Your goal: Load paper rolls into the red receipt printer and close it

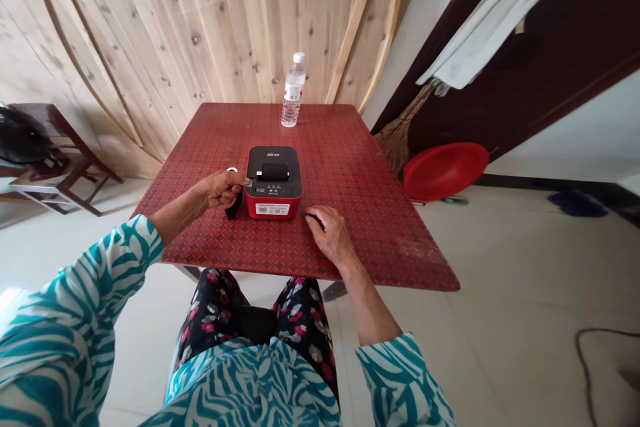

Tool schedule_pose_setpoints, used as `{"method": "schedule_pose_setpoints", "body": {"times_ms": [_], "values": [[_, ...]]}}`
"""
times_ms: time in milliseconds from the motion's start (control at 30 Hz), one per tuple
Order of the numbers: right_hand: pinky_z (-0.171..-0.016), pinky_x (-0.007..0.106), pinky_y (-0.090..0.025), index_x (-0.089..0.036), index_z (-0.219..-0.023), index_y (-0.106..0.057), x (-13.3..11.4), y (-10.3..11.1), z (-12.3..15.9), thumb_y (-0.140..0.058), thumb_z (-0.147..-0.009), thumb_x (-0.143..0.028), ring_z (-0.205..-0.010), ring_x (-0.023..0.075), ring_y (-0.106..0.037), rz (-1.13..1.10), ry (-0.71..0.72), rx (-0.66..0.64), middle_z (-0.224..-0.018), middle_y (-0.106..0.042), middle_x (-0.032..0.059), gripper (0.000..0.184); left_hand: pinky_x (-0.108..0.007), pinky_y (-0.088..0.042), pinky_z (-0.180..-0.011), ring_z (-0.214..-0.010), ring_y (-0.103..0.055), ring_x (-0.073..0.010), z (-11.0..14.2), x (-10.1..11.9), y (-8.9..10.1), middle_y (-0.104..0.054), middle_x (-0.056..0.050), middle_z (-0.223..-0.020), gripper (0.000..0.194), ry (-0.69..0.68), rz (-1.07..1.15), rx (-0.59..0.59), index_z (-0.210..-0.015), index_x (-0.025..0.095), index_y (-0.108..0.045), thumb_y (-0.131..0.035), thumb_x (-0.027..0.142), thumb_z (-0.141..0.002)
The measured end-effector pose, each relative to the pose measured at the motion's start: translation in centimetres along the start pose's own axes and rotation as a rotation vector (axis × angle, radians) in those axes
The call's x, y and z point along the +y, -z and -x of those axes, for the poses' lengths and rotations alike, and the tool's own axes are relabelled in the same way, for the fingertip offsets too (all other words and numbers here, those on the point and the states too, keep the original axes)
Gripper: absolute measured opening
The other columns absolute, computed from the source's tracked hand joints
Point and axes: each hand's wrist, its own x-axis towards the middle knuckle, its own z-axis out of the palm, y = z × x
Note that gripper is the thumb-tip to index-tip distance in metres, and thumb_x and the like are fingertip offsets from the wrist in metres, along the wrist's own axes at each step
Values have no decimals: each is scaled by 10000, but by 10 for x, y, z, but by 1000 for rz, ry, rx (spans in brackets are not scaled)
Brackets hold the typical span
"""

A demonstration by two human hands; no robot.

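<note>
A small red and black box-shaped device point(274, 181) with a white label on its front sits in the middle of the red patterned table point(350, 167). My left hand point(223, 188) is at the device's left side, fingers curled and pinched on a small part there, with a black strap hanging below it. A small white ring-like thing point(232, 170) lies just behind that hand. My right hand point(327, 230) rests on the table to the right of the device, fingers curled down, holding nothing I can see.
A clear water bottle point(293, 91) stands at the table's far edge. A wooden panel wall is behind. A red basin point(444, 169) and a broom lean at the right by a dark door. A dark wooden stool point(55, 153) is at the left.
</note>
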Motion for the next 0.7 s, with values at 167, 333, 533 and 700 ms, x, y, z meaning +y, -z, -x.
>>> {"method": "schedule_pose_setpoints", "body": {"times_ms": [167, 333, 533, 700], "values": [[-906, 466, -511, -213, -946, -692, 0, 1, -1, -492, -907, -275, -991, 269, -652, -10, -3, -8, -1006, -742, 109, 214, -96, -133, -253, -247, -222, 4, 4, -3, -4, -376, 86, -390, 282, 0, 41, -12, -562, 159, -428, -662, 130, -717], [-919, 451, -505, -228, -935, -689, 0, 1, -1, -496, -902, -275, -979, 255, -651, -21, -7, -11, -1001, -744, 93, 202, -103, -150, -259, -253, -225, 4, 3, -1, -6, -375, 90, -393, 325, -53, 5, -11, -543, 165, -400, -688, 140, -692], [-914, 455, -507, -220, -928, -689, 0, 0, -1, -494, -904, -271, -975, 259, -651, -28, -14, -5, -994, -742, 98, 203, -145, -155, -302, -297, -247, -11, 6, 0, 0, -387, 81, -426, 352, -238, -220, 49, -554, 174, -431, -740, 250, -705], [-907, 462, -509, -226, -930, -688, -1, 1, -1, -485, -908, -269, -981, 261, -649, -22, -14, -8, -1000, -741, 101, 208, -167, -358, -482, -520, -484, -85, 0, 15, 3, -566, 20, -599, 80, -727, -573, 394, -733, 164, -638, -655, 226, -781]]}}
